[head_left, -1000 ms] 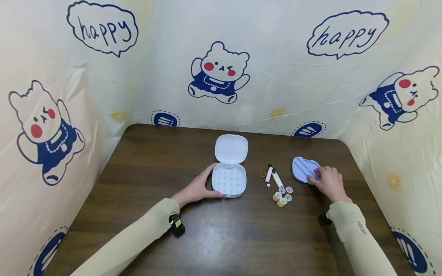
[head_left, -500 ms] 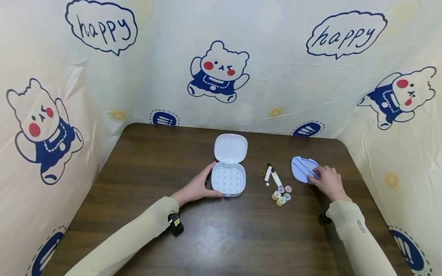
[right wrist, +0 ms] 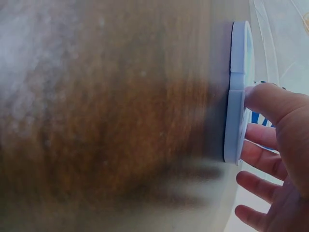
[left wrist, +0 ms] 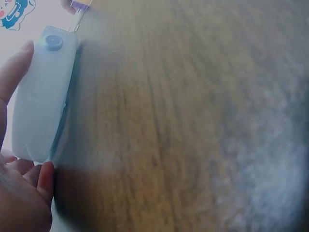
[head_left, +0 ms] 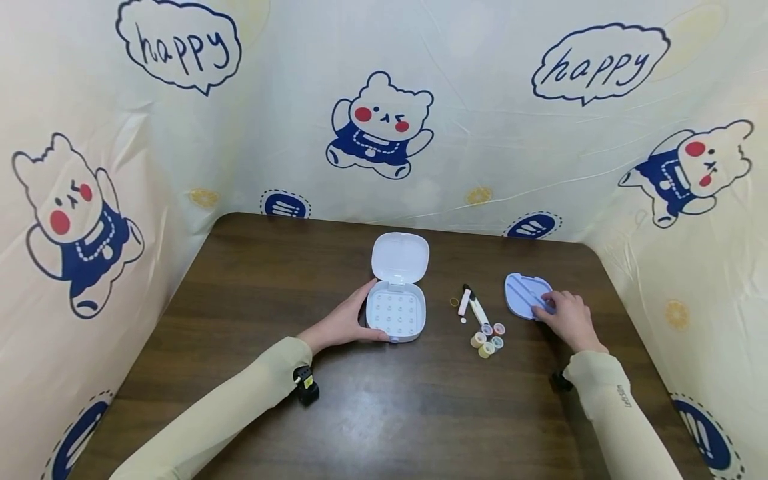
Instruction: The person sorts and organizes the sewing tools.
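Note:
An opened white case (head_left: 396, 312) stands on the table, its lid (head_left: 400, 258) tipped back and rows of small round studs inside. My left hand (head_left: 345, 325) holds its left side, thumb at the front corner; the left wrist view shows the case's front wall (left wrist: 43, 101) with a round button (left wrist: 53, 42). On the right, a flat light-blue tray (head_left: 523, 293) with a slanting groove lies on the table. My right hand (head_left: 569, 321) pinches its right part with thumb and fingers. In the right wrist view, the thumb (right wrist: 270, 100) meets the tray's edge (right wrist: 235, 121).
Between case and tray lie a black-and-white pen-like stick (head_left: 477, 308), a short pale pink stick (head_left: 465, 302) and several small round capped pots (head_left: 487, 349). A thin yellow ring (head_left: 453, 302) and a small white disc (head_left: 463, 321) lie beside them. Printed cloth (head_left: 456, 133) hangs behind the dark wooden table (head_left: 420, 413).
The head view has shifted very slightly. Both hands keep their places on the case and the tray.

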Available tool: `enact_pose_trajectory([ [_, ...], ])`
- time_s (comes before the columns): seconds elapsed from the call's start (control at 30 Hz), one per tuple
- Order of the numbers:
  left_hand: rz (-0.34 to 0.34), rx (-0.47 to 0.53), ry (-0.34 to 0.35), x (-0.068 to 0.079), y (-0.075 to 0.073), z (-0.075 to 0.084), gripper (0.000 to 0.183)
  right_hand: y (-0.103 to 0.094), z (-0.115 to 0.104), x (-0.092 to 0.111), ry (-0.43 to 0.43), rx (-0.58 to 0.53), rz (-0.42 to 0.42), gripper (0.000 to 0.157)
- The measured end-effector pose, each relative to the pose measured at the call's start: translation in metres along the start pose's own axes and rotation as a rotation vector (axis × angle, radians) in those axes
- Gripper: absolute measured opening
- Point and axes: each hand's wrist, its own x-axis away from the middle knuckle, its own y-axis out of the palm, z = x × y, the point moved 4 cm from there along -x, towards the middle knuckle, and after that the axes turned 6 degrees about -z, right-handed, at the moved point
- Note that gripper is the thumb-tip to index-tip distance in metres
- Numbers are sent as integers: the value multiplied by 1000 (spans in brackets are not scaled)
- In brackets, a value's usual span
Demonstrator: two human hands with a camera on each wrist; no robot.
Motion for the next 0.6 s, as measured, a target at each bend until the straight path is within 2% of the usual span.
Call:
enact_pose_trajectory([
  [0.27,14,2,18,-1,1,-2,124,-2,-4,5,-17,-18,28,50],
  [0.4,8,3,6,-1,2,-4,124,-4,-6,9,-29,-41,56,49],
  [0.5,0,3,-10,-1,2,-4,125,-6,-7,13,-60,-66,136,42],
  [0.6,2,10,-8,0,2,-3,125,-9,-11,18,-126,-74,253,30],
])
